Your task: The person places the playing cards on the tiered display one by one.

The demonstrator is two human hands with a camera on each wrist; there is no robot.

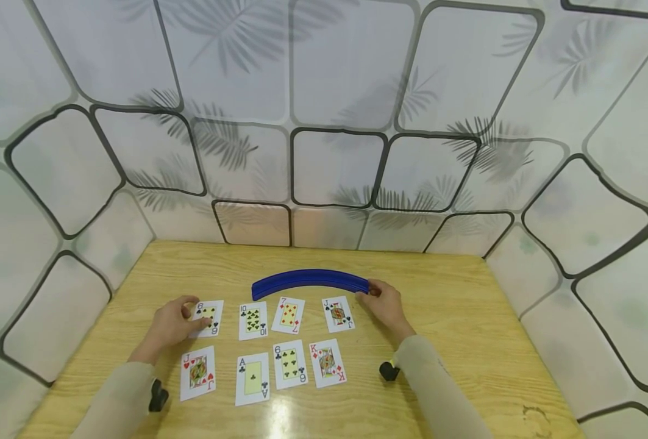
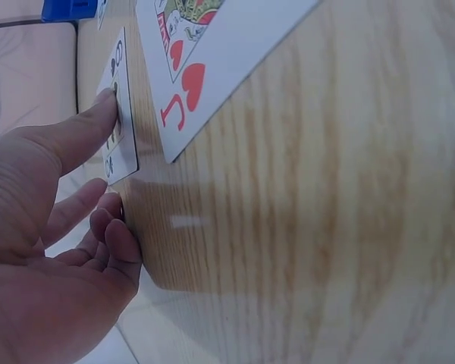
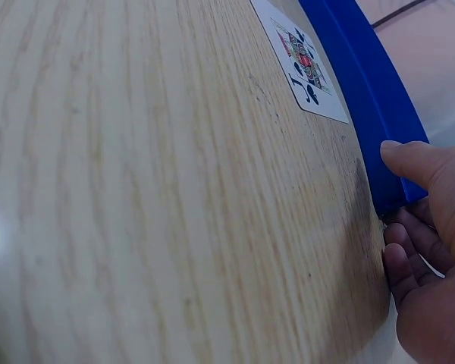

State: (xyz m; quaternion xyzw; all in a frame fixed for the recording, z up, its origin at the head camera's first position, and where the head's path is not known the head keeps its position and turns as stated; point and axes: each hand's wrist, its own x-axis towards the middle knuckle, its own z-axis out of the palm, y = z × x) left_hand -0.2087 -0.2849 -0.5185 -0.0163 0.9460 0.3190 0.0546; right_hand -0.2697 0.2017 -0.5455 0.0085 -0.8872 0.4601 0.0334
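My left hand (image 1: 171, 321) is at a six of spades (image 1: 217, 309) on the left, its thumb across the card's face and its fingers at the far left edge. In the left wrist view, that six (image 2: 127, 155) is between the thumb and index finger. With the right hand (image 1: 385, 306) I grip the right end of a curved blue card holder (image 1: 309, 278), thumb on top and fingers under its end. The holder's left end rests on the table. Nearest that hand lies a jack of spades (image 1: 338, 314), face up.
Other face-up cards lie in two rows: a ten of clubs (image 1: 253, 321), a seven of diamonds (image 1: 288, 315), a jack of hearts (image 1: 197, 373), an ace of clubs (image 1: 252, 378), a six of clubs (image 1: 289, 364) and a king of diamonds (image 1: 327, 363). Patterned walls (image 1: 334, 171) enclose the wooden table (image 1: 466, 317).
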